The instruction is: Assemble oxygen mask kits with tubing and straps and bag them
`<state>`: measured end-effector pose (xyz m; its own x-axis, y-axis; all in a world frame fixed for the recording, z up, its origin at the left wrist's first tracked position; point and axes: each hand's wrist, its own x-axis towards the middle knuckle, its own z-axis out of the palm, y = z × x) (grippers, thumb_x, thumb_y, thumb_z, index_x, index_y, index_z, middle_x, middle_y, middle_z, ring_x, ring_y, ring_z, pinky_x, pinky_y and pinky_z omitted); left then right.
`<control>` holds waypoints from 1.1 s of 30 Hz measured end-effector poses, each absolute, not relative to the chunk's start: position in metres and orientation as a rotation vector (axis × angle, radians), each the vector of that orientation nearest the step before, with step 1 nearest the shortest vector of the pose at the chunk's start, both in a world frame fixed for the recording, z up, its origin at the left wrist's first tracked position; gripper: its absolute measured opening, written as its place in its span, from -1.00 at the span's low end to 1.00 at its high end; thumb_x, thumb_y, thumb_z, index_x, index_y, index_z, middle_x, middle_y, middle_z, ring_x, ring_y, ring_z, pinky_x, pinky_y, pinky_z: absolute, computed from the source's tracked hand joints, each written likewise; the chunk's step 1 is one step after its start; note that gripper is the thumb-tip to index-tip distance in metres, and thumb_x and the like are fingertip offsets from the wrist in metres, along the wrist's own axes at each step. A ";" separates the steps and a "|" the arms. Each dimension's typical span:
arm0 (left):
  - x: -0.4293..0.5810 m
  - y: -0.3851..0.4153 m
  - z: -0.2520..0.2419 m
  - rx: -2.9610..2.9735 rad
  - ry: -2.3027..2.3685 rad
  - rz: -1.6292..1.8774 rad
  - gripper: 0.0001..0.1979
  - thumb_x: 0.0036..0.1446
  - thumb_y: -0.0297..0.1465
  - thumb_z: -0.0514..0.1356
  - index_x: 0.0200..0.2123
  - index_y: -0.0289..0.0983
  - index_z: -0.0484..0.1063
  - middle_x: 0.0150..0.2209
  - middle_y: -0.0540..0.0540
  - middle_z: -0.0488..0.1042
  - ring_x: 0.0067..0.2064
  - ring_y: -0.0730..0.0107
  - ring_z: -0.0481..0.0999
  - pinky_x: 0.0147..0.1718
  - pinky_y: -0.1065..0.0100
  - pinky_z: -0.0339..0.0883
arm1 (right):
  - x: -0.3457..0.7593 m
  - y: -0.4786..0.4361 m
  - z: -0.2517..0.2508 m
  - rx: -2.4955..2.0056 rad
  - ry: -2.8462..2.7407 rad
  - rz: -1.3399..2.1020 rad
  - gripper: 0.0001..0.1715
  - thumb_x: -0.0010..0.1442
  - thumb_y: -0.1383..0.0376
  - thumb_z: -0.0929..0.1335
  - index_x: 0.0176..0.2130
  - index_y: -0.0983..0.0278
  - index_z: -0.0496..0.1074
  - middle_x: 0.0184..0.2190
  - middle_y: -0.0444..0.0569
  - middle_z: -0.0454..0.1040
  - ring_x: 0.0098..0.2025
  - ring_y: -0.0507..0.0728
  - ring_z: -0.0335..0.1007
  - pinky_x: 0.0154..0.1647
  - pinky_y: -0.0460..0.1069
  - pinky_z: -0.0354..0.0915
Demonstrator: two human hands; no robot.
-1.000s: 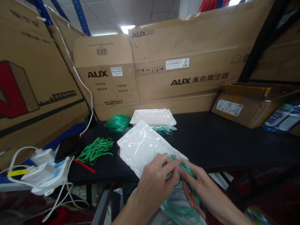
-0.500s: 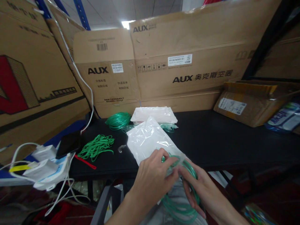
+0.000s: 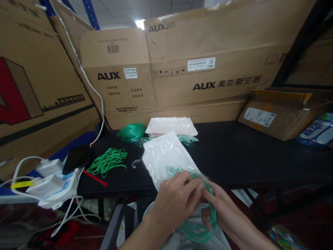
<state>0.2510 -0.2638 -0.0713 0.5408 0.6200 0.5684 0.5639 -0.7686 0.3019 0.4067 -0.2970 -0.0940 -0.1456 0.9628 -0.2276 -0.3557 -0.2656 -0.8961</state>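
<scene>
A coil of clear green tubing (image 3: 199,234) hangs over my lap at the table's front edge. My right hand (image 3: 221,203) is wrapped round the coil's right side. Against its upper part, the fingers of my left hand (image 3: 179,194) are pinched together close to my right fingertips; what lies between them is hidden. A clear greenish plastic piece (image 3: 173,170) sticks out beyond my left hand, over a white plastic pouch (image 3: 166,152) on the table. Behind the pouch lie another white packet (image 3: 171,125) and a second green tubing coil (image 3: 131,132).
On the black table (image 3: 221,156), a heap of green elastic bands (image 3: 108,162) and a red strip (image 3: 95,178) lie left. Further left are a phone (image 3: 76,159) and a power strip (image 3: 56,189) with cables. Cardboard (image 3: 125,86) walls the back; an open box (image 3: 281,114) stands right.
The coil and both hands have shifted slightly downward. The clear plastic piece now shows more beyond my left hand, and my fingers have drawn closer together on the tubing.
</scene>
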 end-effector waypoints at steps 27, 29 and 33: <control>0.250 -0.267 -0.071 2.764 0.975 0.995 -0.72 0.48 -0.36 0.02 0.15 -0.19 0.39 -0.29 -0.02 0.52 -0.36 0.33 0.56 -0.40 0.35 0.48 | 0.418 -0.326 -0.116 -1.036 -1.051 1.642 -0.14 0.12 -0.02 0.55 0.27 0.18 0.31 -0.51 -0.16 0.53 -0.53 0.08 0.46 -0.47 -0.04 0.38; 0.250 -0.266 -0.069 2.763 1.007 0.980 -0.72 0.47 -0.36 0.03 0.14 -0.19 0.40 -0.29 -0.02 0.52 -0.37 0.31 0.57 -0.43 0.34 0.49 | 0.420 -0.327 -0.115 -1.032 -1.052 1.607 -0.25 0.19 -0.03 0.51 0.24 0.17 0.32 -0.51 -0.16 0.53 -0.50 0.08 0.46 -0.41 -0.04 0.39; 0.250 -0.266 -0.063 2.794 1.014 0.829 -0.72 0.43 -0.40 0.10 0.16 -0.18 0.37 -0.25 -0.02 0.55 -0.30 0.26 0.60 -0.37 0.30 0.54 | 0.424 -0.328 -0.106 -1.050 -1.021 1.438 -0.50 0.29 0.02 0.45 0.13 0.16 0.41 -0.48 -0.15 0.53 -0.42 0.07 0.45 -0.30 -0.05 0.39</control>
